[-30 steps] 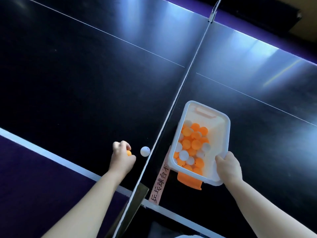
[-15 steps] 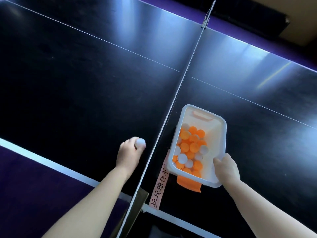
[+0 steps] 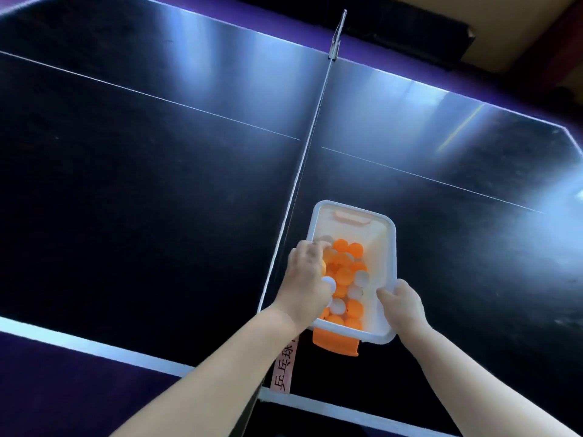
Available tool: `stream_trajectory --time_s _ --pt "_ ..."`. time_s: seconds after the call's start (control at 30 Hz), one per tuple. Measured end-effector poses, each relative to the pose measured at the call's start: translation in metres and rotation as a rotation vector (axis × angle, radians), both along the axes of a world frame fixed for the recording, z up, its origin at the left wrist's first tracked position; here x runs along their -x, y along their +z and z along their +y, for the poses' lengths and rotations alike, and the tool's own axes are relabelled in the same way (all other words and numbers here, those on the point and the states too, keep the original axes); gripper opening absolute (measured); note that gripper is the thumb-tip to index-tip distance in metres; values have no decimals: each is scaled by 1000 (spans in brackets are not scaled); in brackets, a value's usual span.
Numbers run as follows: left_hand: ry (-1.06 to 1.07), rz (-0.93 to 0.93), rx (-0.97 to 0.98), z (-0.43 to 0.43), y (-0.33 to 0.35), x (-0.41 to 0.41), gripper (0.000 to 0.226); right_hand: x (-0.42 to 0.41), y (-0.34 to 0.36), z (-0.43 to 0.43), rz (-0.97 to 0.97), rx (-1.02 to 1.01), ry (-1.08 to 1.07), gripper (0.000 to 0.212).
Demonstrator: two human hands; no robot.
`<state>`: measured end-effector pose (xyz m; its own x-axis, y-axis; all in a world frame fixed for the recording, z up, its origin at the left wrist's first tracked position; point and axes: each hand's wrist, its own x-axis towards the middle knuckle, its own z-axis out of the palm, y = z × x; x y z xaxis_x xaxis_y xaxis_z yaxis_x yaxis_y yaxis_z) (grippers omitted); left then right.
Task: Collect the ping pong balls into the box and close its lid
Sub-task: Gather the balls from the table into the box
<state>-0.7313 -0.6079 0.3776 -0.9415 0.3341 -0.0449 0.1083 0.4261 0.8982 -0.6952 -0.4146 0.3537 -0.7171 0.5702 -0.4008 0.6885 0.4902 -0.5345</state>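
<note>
- Left hand (image 3: 304, 275) of mine hangs over the left side of the box (image 3: 392, 247), knuckles up and fingers curled.
- It holds 2 balls: a white ball (image 3: 328, 282) pinched at the thumb side, and an orange ball (image 3: 322, 265) tucked just above it against the fingers.
- Right hand (image 3: 401, 300) is clamped on the box's near right rim, with the thumb on the inner side of the wall and the fingers wrapped outside.
- Inside the box, the ping pong balls (image 3: 345, 274) lie heaped toward its left and near side, mostly orange with a few white; the far right part of its floor is bare.
- No lid sits on the box; its top is open.
- An orange plastic piece (image 3: 336, 342) sticks out from under the box's near end; I cannot tell what it is.
- The box rests on the dark tabletop (image 3: 157, 184), tilted a little against the white centre line.
- Just left of the box runs the net (image 3: 303, 171), from the near edge to the far one.
- A pink strip (image 3: 284, 370) with printed characters lies near the box's near left corner, beside the net.
</note>
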Motion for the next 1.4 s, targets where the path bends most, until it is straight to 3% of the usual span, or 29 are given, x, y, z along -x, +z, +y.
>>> stream_trajectory --time_s 0.17,0.33,0.47,0.6,0.8,0.97,1.2,1.4 --pt "-81 3 19 20 3 -11 33 -25 3 8 46 41 -57 7" --pt "-239 76 91 44 10 -25 59 -47 9 17 95 35 -87 14" --pt "-71 202 101 54 9 -33 49 -65 14 32 133 85 -133 13" --pt "88 252 242 60 4 -49 42 -88 22 50 184 120 -134 13" --pt "165 90 375 88 15 -109 58 -136 30 89 265 177 -78 13" --pt "270 29 402 118 25 -189 36 -191 35 128 313 215 58 11" --pt "479 -76 375 143 19 -318 30 -269 33 162 292 267 294 10" --pt "595 -51 332 144 24 -400 20 -329 33 162 245 341 403 9"
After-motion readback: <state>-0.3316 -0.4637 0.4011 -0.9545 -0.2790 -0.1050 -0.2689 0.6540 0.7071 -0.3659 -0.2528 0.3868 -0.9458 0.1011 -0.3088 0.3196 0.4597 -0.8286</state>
